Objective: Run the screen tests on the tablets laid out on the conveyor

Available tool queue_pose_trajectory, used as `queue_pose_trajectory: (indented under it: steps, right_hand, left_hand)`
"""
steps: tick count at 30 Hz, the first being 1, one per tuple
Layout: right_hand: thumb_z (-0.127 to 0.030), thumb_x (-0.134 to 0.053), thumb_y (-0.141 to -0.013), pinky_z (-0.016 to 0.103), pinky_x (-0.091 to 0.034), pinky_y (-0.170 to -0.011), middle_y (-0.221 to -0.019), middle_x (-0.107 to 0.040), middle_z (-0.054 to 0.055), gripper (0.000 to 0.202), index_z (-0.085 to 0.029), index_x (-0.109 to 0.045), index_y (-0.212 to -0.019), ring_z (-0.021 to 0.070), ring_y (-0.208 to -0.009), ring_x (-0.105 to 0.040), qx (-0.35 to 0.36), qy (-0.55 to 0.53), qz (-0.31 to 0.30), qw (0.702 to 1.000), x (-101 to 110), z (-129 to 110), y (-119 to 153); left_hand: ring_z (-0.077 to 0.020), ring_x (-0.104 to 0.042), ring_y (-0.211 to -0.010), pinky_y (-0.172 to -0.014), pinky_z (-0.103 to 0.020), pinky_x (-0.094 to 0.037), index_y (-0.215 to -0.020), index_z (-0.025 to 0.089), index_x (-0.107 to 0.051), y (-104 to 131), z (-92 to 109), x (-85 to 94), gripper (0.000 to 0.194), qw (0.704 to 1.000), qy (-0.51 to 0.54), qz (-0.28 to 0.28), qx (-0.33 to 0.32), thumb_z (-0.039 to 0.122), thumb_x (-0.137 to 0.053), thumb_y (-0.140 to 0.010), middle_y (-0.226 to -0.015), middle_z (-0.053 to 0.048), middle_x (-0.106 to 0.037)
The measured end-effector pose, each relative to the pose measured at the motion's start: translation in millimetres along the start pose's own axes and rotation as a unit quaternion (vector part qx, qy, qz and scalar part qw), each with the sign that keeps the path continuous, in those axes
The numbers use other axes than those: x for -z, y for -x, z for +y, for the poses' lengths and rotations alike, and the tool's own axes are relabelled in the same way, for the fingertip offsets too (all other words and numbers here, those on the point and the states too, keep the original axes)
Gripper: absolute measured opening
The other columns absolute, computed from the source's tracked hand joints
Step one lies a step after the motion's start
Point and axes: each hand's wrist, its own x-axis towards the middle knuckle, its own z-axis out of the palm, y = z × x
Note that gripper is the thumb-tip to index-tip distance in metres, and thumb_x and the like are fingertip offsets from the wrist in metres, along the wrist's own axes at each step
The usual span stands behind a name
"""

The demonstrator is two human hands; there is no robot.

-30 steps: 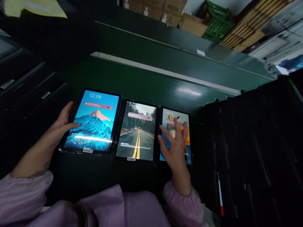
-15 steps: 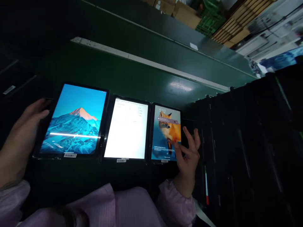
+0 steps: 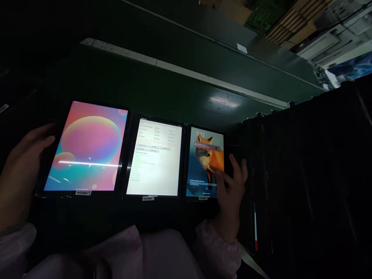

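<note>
"Where are you finding room?"

"Farther out, green tabletop point(image 3: 162, 92) is stretching open between the three tablets point(image 3: 162, 174) and the pale strip point(image 3: 186, 72)."

"What is blocking you?"

"On the right, a dark stack point(image 3: 302, 166) is standing just beside my right hand point(image 3: 232, 188); only slim gaps are separating the tablets."

Top point(image 3: 165, 252) looks dusty lilac-pink, kinda murky in this light tbh. Left sleeve point(image 3: 16, 246) and right sleeve point(image 3: 217, 255) match it, both loose and puffy, with the right cuff point(image 3: 221, 241) gathered in snugly. There's a pointed fold point(image 3: 134, 233) poking up at the front.
</note>
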Motion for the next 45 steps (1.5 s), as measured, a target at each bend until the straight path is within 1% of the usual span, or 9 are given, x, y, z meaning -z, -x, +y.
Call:
queue_pose_trajectory:
  steps: [5,12,17,27,31,34,37,40,45]
  right_hand:
    - [-0.039,-0.059,-0.103,0.069,-0.04,-0.118,-0.158,-0.054,0.009,0.029,-0.026,-0.079,-0.119,0.0381,-0.159,-0.028,0.022,0.024,0.057,0.998,-4.1,-0.4,-1.2]
    - [-0.039,-0.056,-0.104,0.065,-0.049,-0.111,-0.148,-0.063,0.012,0.032,-0.021,-0.083,-0.104,0.0387,-0.155,-0.038,0.021,0.026,0.077,0.996,-2.1,-12.0,-2.0]
    - [-0.037,-0.056,-0.105,0.066,-0.052,-0.11,-0.144,-0.067,0.012,0.033,-0.019,-0.083,-0.099,0.0376,-0.151,-0.044,0.031,-0.001,0.078,0.997,-2.6,-16.5,0.3]
    - [-0.018,-0.063,-0.098,0.068,-0.054,-0.109,-0.138,-0.069,0.005,0.02,-0.025,-0.082,-0.098,0.0376,-0.146,-0.051,0.126,-0.104,0.021,0.986,-10.6,-39.8,9.4]
    - [-0.012,-0.064,-0.096,0.067,-0.055,-0.108,-0.137,-0.069,0.002,0.024,-0.027,-0.082,-0.1,0.0359,-0.145,-0.053,0.15,-0.143,0.005,0.978,-13.7,-47.9,13.6]
    - [-0.009,-0.064,-0.095,0.066,-0.057,-0.106,-0.134,-0.071,0.003,0.026,-0.027,-0.081,-0.1,0.0354,-0.142,-0.055,0.159,-0.155,0.005,0.975,-14.9,-51.1,16.0]
    - [-0.01,-0.064,-0.095,0.066,-0.059,-0.103,-0.131,-0.072,0.003,0.024,-0.026,-0.082,-0.098,0.0354,-0.138,-0.059,0.14,-0.148,0.015,0.979,-15.5,-52.4,17.5]
    - [-0.013,-0.063,-0.097,0.065,-0.063,-0.098,-0.128,-0.073,0.005,0.021,-0.024,-0.081,-0.094,0.0354,-0.135,-0.062,0.115,-0.158,0.041,0.98,-16.6,-53.4,17.7]
    - [-0.017,-0.063,-0.097,0.057,-0.072,-0.082,-0.118,-0.075,0.007,0.019,-0.021,-0.08,-0.09,0.0357,-0.13,-0.066,0.098,-0.164,0.072,0.979,-19.5,-54.6,15.5]
  left_hand:
    - [-0.0447,-0.07,-0.115,-0.099,-0.082,-0.047,-0.127,0.051,-0.073,-1.9,3.5,-4.6,0.046,0.998,-0.014,0.015,0.062,0.043,-0.074,-0.081,-0.124,0.005,-0.075]
    - [-0.0354,-0.075,-0.103,-0.096,-0.071,-0.056,-0.128,0.043,-0.074,-1.2,12.0,-7.0,0.051,0.995,-0.005,0.022,0.098,0.031,-0.074,-0.079,-0.116,0.002,-0.077]
    - [-0.0331,-0.075,-0.103,-0.105,-0.07,-0.05,-0.132,0.034,-0.073,4.3,19.3,-7.6,0.051,0.995,0.013,-0.005,0.103,0.029,-0.074,-0.081,-0.106,0.0,-0.077]
    - [-0.0348,-0.066,-0.122,-0.115,-0.062,-0.046,-0.145,0.02,-0.063,5.8,12.1,-0.7,0.063,0.994,0.043,-0.087,0.052,0.027,-0.073,-0.083,-0.132,-0.007,-0.07]
    - [-0.0376,-0.057,-0.135,-0.116,-0.06,-0.044,-0.161,0.022,-0.041,-1.1,-2.8,20.8,0.087,0.98,0.003,-0.196,0.026,0.034,-0.076,-0.082,-0.154,-0.011,-0.055]
    - [-0.0379,-0.035,-0.154,-0.123,-0.061,-0.032,-0.168,0.034,-0.017,-4.6,-15.6,45.3,0.109,0.949,-0.087,-0.301,-0.021,0.055,-0.08,-0.082,-0.173,-0.005,-0.027]
    - [-0.0404,-0.015,-0.16,-0.124,-0.064,-0.023,-0.169,0.035,0.0,1.0,-23.1,58.1,0.131,0.917,-0.177,-0.351,-0.069,0.069,-0.082,-0.073,-0.177,-0.005,-0.003]
    - [-0.0459,-0.013,-0.159,-0.123,-0.068,-0.025,-0.169,0.03,0.006,14.6,-25.4,51.2,0.149,0.903,-0.227,-0.341,-0.13,0.069,-0.089,-0.062,-0.177,-0.012,0.0]
    - [-0.0506,-0.008,-0.158,-0.117,-0.078,-0.028,-0.169,0.034,0.006,31.6,-25.2,30.7,0.144,0.92,-0.272,-0.248,-0.134,0.062,-0.091,-0.065,-0.176,-0.013,0.006]
